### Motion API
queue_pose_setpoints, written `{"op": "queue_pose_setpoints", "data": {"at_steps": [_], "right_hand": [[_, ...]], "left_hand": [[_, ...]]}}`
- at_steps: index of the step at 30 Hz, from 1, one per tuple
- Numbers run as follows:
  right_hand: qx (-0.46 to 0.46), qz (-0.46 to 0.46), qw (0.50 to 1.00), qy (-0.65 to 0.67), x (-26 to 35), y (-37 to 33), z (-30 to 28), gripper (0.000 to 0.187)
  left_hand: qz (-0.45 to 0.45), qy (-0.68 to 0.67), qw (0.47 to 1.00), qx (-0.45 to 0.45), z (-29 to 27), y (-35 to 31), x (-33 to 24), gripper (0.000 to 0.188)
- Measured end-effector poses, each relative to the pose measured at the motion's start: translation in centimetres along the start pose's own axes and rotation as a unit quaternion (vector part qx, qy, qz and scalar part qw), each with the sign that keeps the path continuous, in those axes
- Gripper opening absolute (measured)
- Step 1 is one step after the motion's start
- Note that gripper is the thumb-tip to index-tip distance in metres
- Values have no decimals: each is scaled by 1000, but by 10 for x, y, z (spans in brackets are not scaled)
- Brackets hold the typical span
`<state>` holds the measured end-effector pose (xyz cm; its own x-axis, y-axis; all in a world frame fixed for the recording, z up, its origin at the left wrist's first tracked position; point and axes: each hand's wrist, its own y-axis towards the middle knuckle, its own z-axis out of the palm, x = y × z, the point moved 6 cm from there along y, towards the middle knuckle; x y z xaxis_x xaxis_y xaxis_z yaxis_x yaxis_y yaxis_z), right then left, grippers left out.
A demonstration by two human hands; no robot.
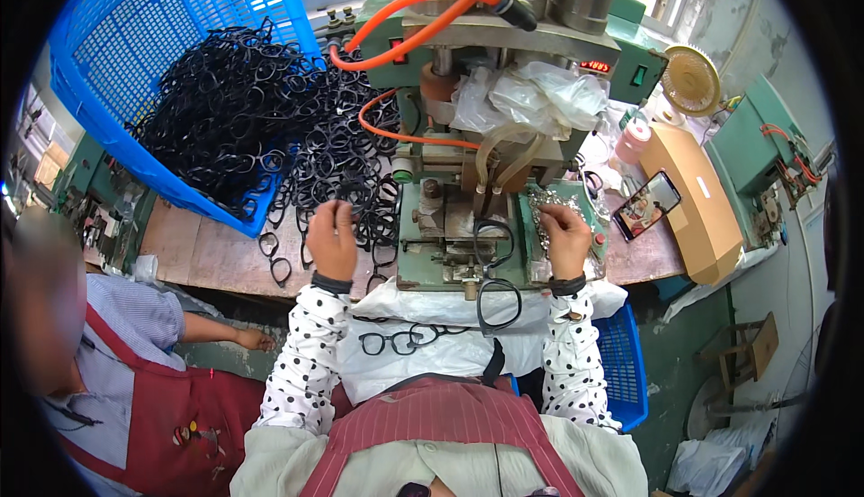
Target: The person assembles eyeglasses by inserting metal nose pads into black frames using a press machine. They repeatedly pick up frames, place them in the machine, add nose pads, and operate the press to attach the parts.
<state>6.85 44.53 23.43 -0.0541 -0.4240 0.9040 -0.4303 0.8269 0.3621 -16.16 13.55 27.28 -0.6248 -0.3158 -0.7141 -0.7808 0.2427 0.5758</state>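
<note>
My left hand (332, 243) is at the near edge of a heap of black eyeglass frames (310, 159), its fingers closed on one black frame (356, 198). Over a tray of small shiny metal pieces (551, 202), my right hand (566, 239) has thumb and fingers pinched together; anything between them is too small to make out. Between my hands stands a green press machine (432, 258). A black eyeglass frame (500, 305) hangs tilted at its front, one rim up against the fixture and the other lower, touched by neither hand.
A large blue basket (171, 186), tipped toward the table, spills frames at the left. More frames (389, 344) lie on white sheeting over my lap. To the right are a phone (646, 205), a cardboard box (697, 218) and a blue crate (623, 366). A co-worker (135, 362) sits close on the left.
</note>
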Motion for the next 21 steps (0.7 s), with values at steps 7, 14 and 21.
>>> {"op": "queue_pose_setpoints", "data": {"at_steps": [7, 14, 21], "right_hand": [[77, 29, 983, 165, 95, -23, 22, 21], [110, 81, 974, 180, 92, -28, 41, 37], [85, 64, 962, 251, 98, -23, 58, 53]], "left_hand": [[400, -43, 911, 90, 32, -38, -147, 41], [439, -127, 870, 184, 56, -58, -168, 44], [489, -159, 834, 202, 53, -75, -162, 46]]}}
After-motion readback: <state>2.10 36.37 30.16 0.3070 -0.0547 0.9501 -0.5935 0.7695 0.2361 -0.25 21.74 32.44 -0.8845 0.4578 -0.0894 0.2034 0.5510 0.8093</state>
